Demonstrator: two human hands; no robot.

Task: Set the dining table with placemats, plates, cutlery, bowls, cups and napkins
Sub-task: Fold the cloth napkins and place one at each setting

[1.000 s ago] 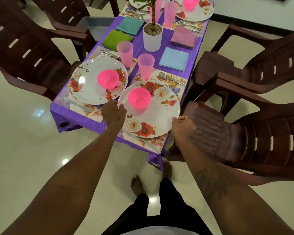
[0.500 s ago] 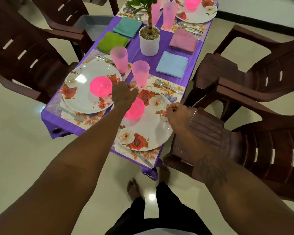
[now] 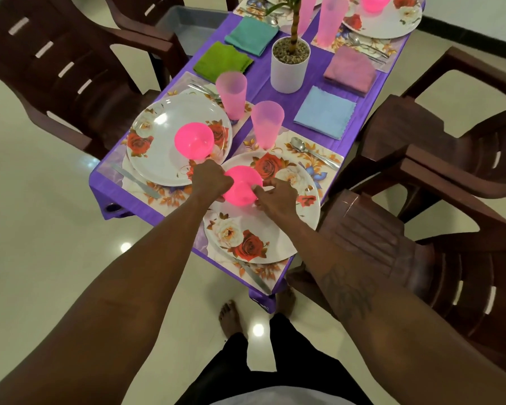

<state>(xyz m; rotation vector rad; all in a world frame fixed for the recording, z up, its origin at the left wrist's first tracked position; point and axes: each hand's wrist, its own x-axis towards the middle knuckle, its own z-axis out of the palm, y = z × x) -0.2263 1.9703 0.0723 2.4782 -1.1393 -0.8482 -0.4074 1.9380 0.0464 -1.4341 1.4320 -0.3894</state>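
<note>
Both hands at the near right-hand setting. Left hand (image 3: 212, 178) curled against the left side of the near pink bowl (image 3: 241, 185), knuckles up. Right hand (image 3: 276, 195) pinching the bowl's near-right rim with thumb and fingertips. Bowl sits over the far-left part of the floral plate (image 3: 269, 229), off the plate's middle; cannot tell whether its base rests on the plate or is just lifted. Plate lies on its placemat (image 3: 324, 159), spoon (image 3: 311, 152) at the far side, knife (image 3: 254, 276) at the near edge, pink cup (image 3: 267, 122) just beyond the plate, blue napkin (image 3: 324, 112) farther on. Judged step: placing or centring the bowl for this setting; the rest here looks laid. Next move likely calls for a small shift toward the plate's middle, kept low and level, clear of the cup behind, then release by both hands.
</note>
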